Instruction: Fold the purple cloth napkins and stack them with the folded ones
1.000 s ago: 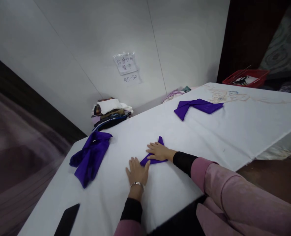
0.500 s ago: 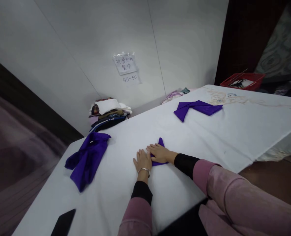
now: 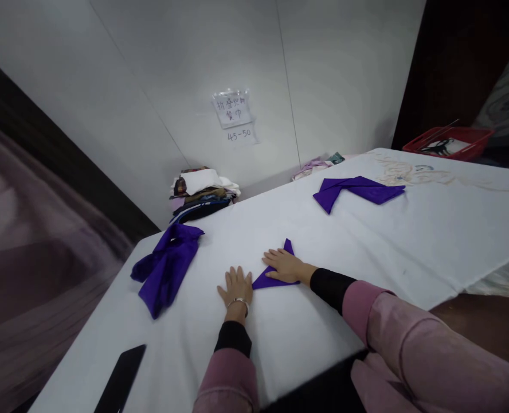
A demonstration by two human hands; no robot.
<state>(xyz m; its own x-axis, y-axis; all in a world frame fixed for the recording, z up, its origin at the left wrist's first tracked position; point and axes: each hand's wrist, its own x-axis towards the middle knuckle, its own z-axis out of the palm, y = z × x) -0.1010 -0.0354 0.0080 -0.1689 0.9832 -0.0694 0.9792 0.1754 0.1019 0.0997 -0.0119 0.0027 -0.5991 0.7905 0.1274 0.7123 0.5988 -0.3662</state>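
Observation:
A purple cloth napkin (image 3: 265, 281), folded into a flat triangle, lies on the white-covered table (image 3: 306, 338). My right hand (image 3: 284, 266) rests flat across its middle with fingers stretched out, hiding part of it. Just left of the napkin's left tip, my left hand (image 3: 236, 289) is spread on the tablecloth, holding nothing. A silvery bracelet circles the left wrist. To the left lies a crumpled, loosely gathered purple cloth (image 3: 168, 269). Another purple cloth (image 3: 357, 188), folded into a bent strip, lies farther back on the right.
A dark flat slab (image 3: 121, 378) lies at the table's near left. Folded clothes (image 3: 205, 195) are stacked by the wall, with more cloth (image 3: 317, 166) behind the table. A red basket (image 3: 473, 143) stands at the far right. Handwritten paper (image 3: 232, 109) hangs on the wall.
My left hand has slid left, off the napkin's edge, and its fingers have spread. The napkin's left tip now shows. My right hand stays on it; the view has shifted slightly.

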